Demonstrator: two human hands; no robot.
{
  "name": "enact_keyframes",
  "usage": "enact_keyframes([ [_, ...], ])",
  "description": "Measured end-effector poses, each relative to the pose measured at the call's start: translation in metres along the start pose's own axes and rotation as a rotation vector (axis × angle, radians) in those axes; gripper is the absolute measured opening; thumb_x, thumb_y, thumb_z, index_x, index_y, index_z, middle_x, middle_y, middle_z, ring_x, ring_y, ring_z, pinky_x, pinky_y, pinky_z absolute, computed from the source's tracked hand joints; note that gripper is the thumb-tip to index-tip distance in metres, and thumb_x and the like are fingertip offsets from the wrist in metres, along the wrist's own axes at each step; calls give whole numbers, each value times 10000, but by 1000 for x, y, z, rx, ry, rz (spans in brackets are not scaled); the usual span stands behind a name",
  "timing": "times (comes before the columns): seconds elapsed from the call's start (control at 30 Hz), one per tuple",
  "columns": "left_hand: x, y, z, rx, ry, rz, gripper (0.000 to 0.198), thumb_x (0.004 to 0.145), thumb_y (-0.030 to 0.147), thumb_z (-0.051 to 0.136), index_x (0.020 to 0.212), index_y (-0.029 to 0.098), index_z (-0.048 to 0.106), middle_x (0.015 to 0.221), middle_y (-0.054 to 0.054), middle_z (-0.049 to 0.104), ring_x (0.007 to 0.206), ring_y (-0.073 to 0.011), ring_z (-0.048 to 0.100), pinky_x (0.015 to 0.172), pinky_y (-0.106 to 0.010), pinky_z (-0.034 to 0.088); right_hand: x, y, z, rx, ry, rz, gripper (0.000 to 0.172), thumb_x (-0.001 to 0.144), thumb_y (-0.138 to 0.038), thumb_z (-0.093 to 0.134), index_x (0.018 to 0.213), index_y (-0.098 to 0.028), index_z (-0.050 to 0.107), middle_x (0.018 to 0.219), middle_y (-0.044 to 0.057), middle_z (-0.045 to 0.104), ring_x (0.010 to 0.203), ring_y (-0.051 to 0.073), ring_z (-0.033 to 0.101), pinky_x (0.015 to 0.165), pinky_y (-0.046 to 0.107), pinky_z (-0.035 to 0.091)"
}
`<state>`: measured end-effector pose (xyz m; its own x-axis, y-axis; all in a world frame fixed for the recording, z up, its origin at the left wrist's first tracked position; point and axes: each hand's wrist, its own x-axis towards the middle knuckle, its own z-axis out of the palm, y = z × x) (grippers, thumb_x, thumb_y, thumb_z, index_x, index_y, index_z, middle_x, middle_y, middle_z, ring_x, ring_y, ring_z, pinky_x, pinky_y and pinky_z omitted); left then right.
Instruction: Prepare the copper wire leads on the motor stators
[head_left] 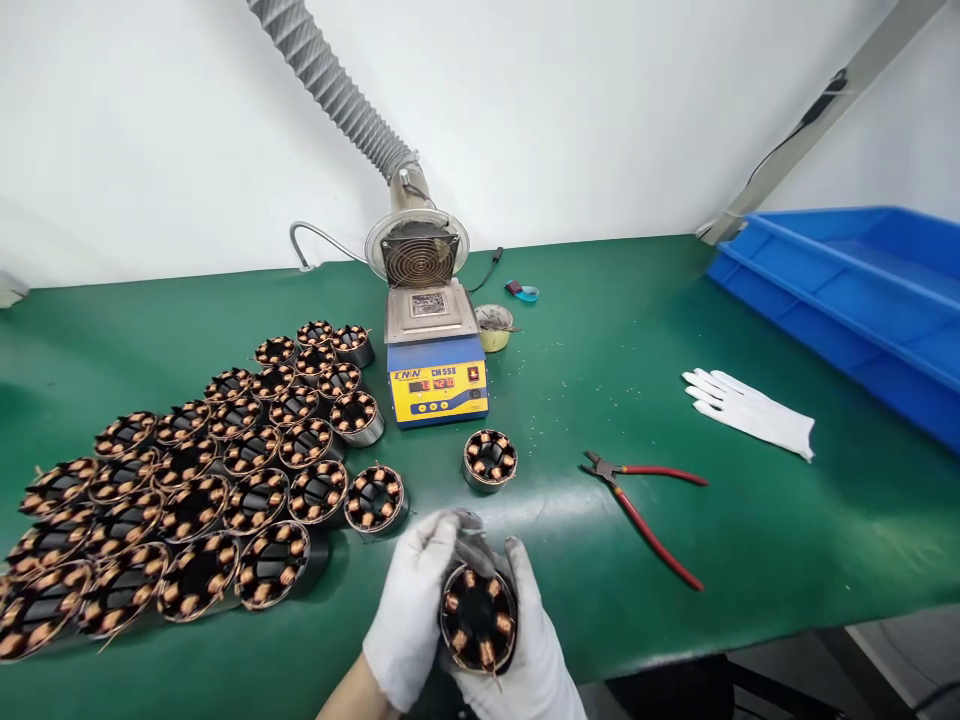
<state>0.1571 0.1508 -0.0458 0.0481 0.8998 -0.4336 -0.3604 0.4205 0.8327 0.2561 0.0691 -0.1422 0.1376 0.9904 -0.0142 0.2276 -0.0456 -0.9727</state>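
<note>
Both my hands wear white gloves and together hold one round motor stator [478,618] with copper windings, close to the table's front edge. My left hand [409,615] wraps its left side, fingers up over the top. My right hand [534,655] cups it from the right and below. One stator [490,459] stands alone just beyond my hands. To the left, several more stators [202,490] are packed in rows.
A blue and yellow solder pot [436,355] stands mid-table under a fume hose [337,95]. Red-handled cutters [645,510] and spare white gloves [750,412] lie right. Blue trays [862,290] sit far right on the green mat [787,520].
</note>
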Motion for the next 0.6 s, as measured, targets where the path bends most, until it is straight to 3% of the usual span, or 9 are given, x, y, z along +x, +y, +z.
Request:
enact_keyframes([
  [0.1,-5,8,-15,-83,134,80,401,644,523,746,879,204,683,880,-29,729,862,-197,664,814,-277,492,1,1,-9,-213,27,-206,1080,659,-388,747,1451,-223,32,1299,194,506,1115,387,553,939,487,456],
  [0.17,-9,13,-24,108,46,57,354,652,442,759,901,199,696,924,-49,730,926,-227,642,824,-284,481,6,-4,-15,-219,-43,-287,1126,651,-389,756,1455,-208,-11,1269,179,538,1084,371,581,897,455,497],
  [0.23,-10,16,-25,328,-112,5,195,696,353,715,781,178,711,805,-38,725,805,-214,630,728,-271,477,12,-12,-19,-184,-101,-297,1116,653,-327,752,1456,-199,-12,1204,159,587,1033,342,616,855,420,527],
  [0.3,-6,19,-21,393,-218,-24,166,715,300,677,628,158,684,670,-18,682,656,-173,572,627,-255,443,17,-20,-20,-180,-75,-314,997,664,-246,717,1443,-216,96,1171,146,603,1000,327,630,848,415,528],
  [0.37,-1,21,-17,352,-248,-52,180,664,271,721,555,141,661,589,-6,637,577,-140,512,555,-235,399,21,-27,-21,-175,-50,-377,839,655,-214,700,1379,-229,275,1162,140,601,983,326,632,849,420,522],
  [0.47,4,20,-18,239,-171,-39,277,615,374,783,549,135,657,526,10,585,529,-112,481,534,-223,394,24,-31,-23,-156,-64,-418,695,634,-221,715,1266,-223,428,1097,126,623,933,313,646,814,406,539],
  [0.53,3,16,-24,121,-60,14,377,643,541,729,709,171,693,673,-2,654,639,-132,566,652,-238,457,22,-30,-24,-172,-66,-378,709,600,-227,740,1249,-205,453,1088,136,631,930,322,648,809,418,546],
  [0.6,0,12,-28,77,-15,22,447,655,576,709,930,225,687,928,-27,703,872,-175,623,831,-283,466,21,-29,-23,-163,-64,-285,778,568,-223,752,1281,-185,442,1130,154,623,975,349,633,841,451,533],
])
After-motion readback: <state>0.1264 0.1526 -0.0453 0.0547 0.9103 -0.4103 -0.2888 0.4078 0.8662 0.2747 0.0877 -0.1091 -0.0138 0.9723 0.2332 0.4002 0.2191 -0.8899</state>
